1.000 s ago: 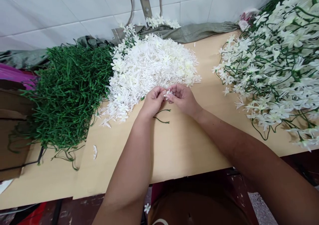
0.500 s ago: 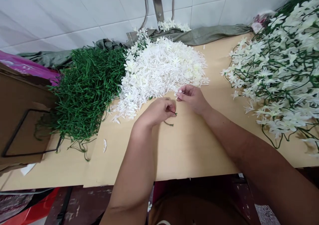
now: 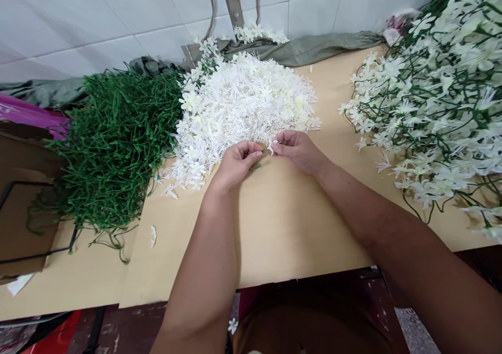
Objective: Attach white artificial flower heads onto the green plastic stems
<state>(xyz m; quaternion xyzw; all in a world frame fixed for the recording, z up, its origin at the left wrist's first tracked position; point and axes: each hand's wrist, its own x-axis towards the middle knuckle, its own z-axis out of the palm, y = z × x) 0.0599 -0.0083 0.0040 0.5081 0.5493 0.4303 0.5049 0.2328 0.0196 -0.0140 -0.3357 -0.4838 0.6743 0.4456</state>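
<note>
My left hand (image 3: 240, 160) pinches a green plastic stem (image 3: 258, 166), whose tips poke out past the thumb and fingers. Close beside it, my right hand (image 3: 293, 149) holds a small white flower piece (image 3: 271, 146) between thumb and forefinger. The stem tip and the white piece almost meet; whether they touch I cannot tell. Just behind both hands spreads a heap of white petals and stamens (image 3: 251, 103). To its left lies a thick pile of green stems (image 3: 121, 139).
Assembled white flowers on green stems (image 3: 439, 113) are heaped at the right. A cardboard box (image 3: 23, 223) stands at the left edge. Grey-green cloth (image 3: 321, 48) runs along the tiled wall (image 3: 117, 9). A loose white scrap (image 3: 153, 236) lies on the tan tabletop (image 3: 188, 260).
My left hand has turned and moved up with the stem, closing the gap to my right hand. My right hand still holds the white piece. The whole view has shifted slightly.
</note>
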